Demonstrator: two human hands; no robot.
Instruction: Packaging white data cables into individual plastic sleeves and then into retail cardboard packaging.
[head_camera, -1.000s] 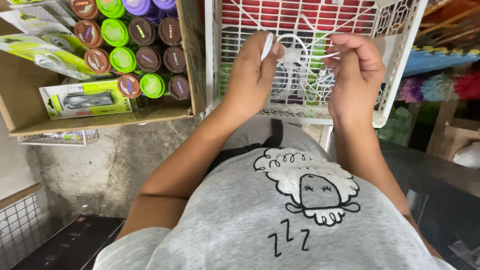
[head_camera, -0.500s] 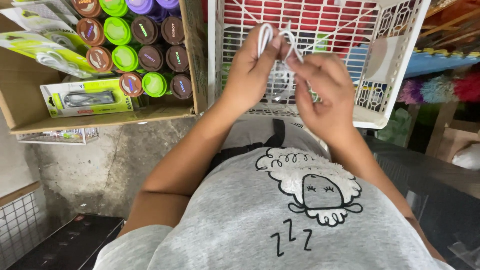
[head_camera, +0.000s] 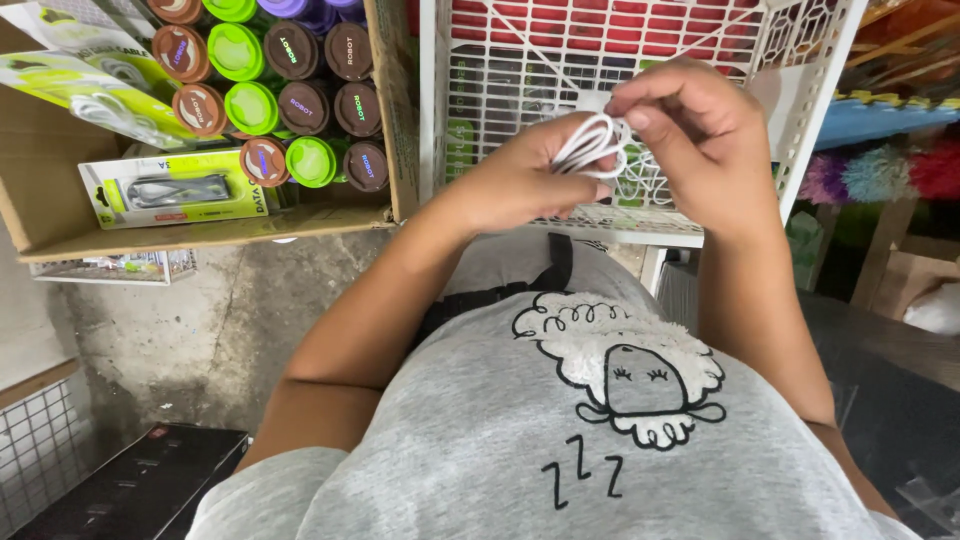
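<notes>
Rough grey concrete floor (head_camera: 210, 320) below, stained. Cardboard box (head_camera: 60, 190) top left w/ round-capped tubes (head_camera: 290, 95), brown & green. White lattice basket (head_camera: 800, 90) top centre. Wire grid (head_camera: 45, 450) bottom left, black case (head_camera: 140, 485) beside it. Blue shelf (head_camera: 890, 115) at right, daylight-ish, even.

Coiled cable (head_camera: 592, 145) was held between left hand (head_camera: 520, 185) and right hand (head_camera: 700, 140), before a plastic basket (head_camera: 800, 120), cardboard box (head_camera: 60, 190) of round lidded containers (head_camera: 290, 100) placed to the left.
</notes>
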